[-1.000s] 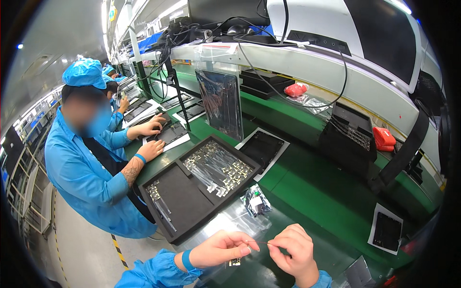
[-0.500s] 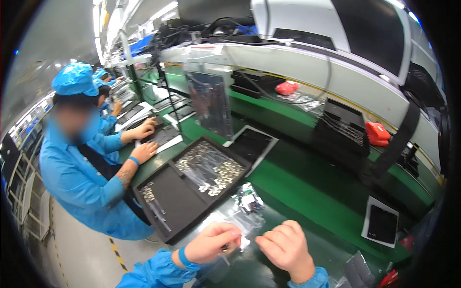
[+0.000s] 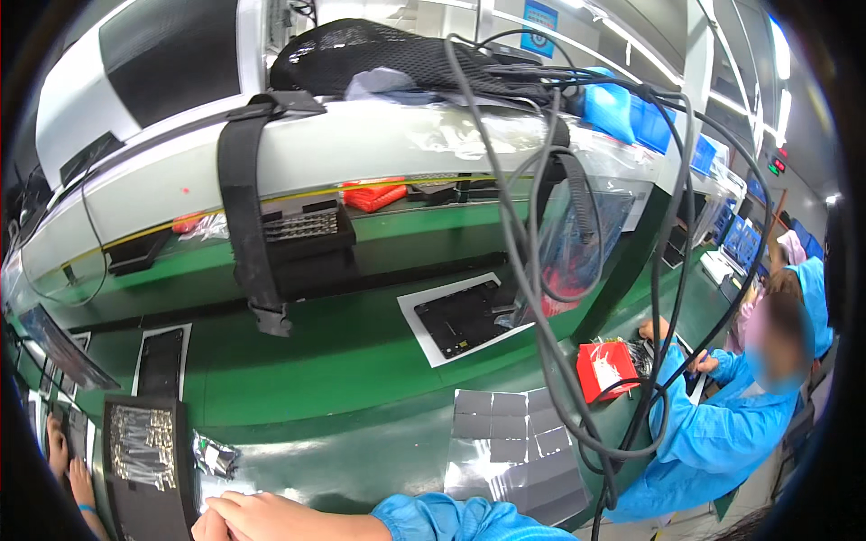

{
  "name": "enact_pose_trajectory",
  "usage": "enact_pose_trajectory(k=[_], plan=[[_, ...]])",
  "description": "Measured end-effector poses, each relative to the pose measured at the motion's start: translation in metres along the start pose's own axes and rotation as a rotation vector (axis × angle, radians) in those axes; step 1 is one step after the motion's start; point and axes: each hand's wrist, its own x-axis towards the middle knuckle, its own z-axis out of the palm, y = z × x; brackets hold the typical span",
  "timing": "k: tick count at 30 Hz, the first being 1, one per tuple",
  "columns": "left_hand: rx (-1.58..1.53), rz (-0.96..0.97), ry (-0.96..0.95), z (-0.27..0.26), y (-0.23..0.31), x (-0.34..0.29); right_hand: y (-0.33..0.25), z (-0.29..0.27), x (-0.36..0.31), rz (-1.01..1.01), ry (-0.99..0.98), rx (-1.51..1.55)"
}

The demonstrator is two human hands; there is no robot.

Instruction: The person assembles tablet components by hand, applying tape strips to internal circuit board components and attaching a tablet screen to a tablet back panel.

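Note:
At the lower edge, my right hand (image 3: 271,519) reaches in from the right in a blue sleeve, its fingers curled and closed. What they hold, if anything, is hidden by the hand and the frame's edge. I cannot make out my left hand in the picture. Just beyond my fingers, a small clear bag with dark contents (image 3: 215,455) lies on the green bench. Left of it stands a black tray (image 3: 187,451) filled with several small metallic pieces in clear strips.
Dark rectangular sheets (image 3: 519,442) lie right of centre. Behind them a black panel (image 3: 460,317) rests on white paper. A red bin (image 3: 606,368), hanging cables (image 3: 541,334) and a co-worker in blue (image 3: 722,433) are at right. Another person's hands (image 3: 81,482) show at far left.
My view has swung to the right, so the tray and bag now appear farther left. My left hand has left the picture, and my right hand now shows at the lower edge.

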Motion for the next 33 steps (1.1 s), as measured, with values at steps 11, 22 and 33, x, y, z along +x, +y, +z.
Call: enact_pose_trajectory(k=[11,22,33], plan=[[-0.510,-0.081,0.313,0.039,-0.035,-0.016,-0.001,-0.034,0.004,0.193,-0.256,-0.027],[-0.697,-0.287,0.379,0.019,-0.010,-0.012,-0.020,-0.061,0.021,0.352,-0.316,0.155],[-1.456,-0.429,0.234,0.012,0.011,-0.018,-0.029,-0.054,0.019,0.311,-0.297,0.227]])
